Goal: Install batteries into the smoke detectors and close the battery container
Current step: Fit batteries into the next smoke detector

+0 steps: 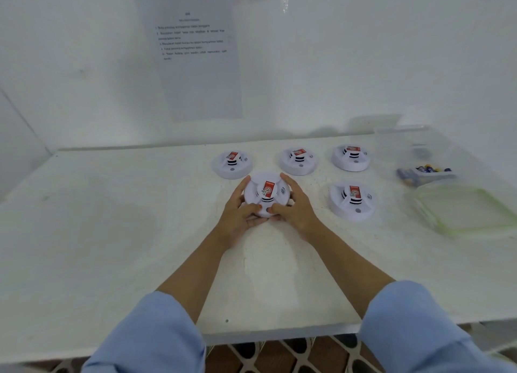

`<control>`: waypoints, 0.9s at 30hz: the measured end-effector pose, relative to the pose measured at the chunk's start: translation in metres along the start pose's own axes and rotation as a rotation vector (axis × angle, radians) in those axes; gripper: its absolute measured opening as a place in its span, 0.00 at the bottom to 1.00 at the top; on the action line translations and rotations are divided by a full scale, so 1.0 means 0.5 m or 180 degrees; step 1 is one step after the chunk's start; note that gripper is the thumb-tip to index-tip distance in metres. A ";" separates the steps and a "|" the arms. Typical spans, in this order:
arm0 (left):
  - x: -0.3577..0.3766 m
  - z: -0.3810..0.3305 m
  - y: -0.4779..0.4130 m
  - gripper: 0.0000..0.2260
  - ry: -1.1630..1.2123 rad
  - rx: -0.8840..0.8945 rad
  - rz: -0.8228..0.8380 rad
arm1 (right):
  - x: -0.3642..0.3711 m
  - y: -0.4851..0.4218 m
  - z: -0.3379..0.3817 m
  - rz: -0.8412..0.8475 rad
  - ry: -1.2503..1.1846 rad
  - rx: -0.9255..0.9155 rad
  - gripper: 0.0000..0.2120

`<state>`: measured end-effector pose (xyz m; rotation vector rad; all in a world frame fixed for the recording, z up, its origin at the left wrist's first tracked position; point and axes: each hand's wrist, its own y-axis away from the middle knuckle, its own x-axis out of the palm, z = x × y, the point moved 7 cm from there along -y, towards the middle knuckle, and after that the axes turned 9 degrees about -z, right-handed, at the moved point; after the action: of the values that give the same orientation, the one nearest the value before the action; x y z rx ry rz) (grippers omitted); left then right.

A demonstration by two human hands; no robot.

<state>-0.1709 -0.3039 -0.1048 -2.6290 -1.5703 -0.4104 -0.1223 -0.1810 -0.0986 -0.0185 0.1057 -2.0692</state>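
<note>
Smoke detector [267,195] at centre of table [112,219], face and red sticker [268,189] up. It is clasped from both sides: left hand [240,213] at its 9 o'clock, right hand [296,207] at its 3 o'clock, fingers curled round the rim, thumbs pressed on the near edge at 6 o'clock. We read this two-sided clasp as set for flipping the unit or twisting its base; the battery bay is presumably underneath, not visible. We cannot tell whether it is lifted off the table. Four more detectors [298,160] lie face up, three in a row from 11 to 2 o'clock and one at 3 o'clock, spaced so each can be taken singly. Farther out toward 2 o'clock the clear tub [419,160] holds the batteries [425,172], with its lid [461,210] off beside it. We judge it is left open to keep cells within the right hand's reach.
</note>
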 end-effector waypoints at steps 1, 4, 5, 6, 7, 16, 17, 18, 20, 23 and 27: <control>0.000 0.000 0.000 0.25 0.0026 -0.0002 0.0004 | 0.000 0.002 0.002 0.0006 0.0014 -0.0007 0.36; 0.002 0.000 0.001 0.25 0.0051 0.0022 0.0022 | -0.002 0.001 0.000 0.0020 0.0009 -0.0072 0.36; 0.001 0.000 0.001 0.24 0.0059 0.0023 0.0018 | -0.002 0.001 -0.001 0.0030 0.0001 -0.0066 0.36; 0.000 0.000 0.001 0.24 0.0067 0.0018 0.0012 | -0.002 0.000 -0.003 0.0032 0.0013 -0.0050 0.36; 0.000 0.000 0.001 0.24 0.0079 0.0013 0.0014 | -0.002 -0.002 -0.005 0.0019 0.0050 -0.0039 0.37; 0.001 0.000 0.004 0.26 0.0117 0.0009 0.0012 | -0.001 -0.006 -0.008 -0.0007 0.0133 -0.0096 0.34; 0.001 0.000 0.004 0.26 0.0130 -0.0002 0.0006 | -0.001 -0.006 -0.008 0.0004 0.0173 -0.0105 0.35; 0.001 -0.001 0.005 0.26 0.0142 -0.0008 0.0004 | 0.000 -0.005 -0.007 0.0038 0.0153 -0.0094 0.36; 0.003 -0.003 0.006 0.26 0.0158 -0.0005 0.0002 | 0.002 0.000 -0.002 0.0080 0.0015 -0.0014 0.36; 0.005 -0.005 0.008 0.25 0.0145 0.0019 0.0000 | 0.001 -0.003 -0.002 0.0025 0.0101 -0.0080 0.31; 0.005 -0.005 0.008 0.25 0.0147 0.0043 0.0024 | 0.003 0.004 -0.003 0.0164 -0.0088 0.0039 0.35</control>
<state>-0.1670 -0.3042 -0.1015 -2.5952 -1.5436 -0.4551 -0.1215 -0.1831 -0.1005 -0.0367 0.0758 -2.0173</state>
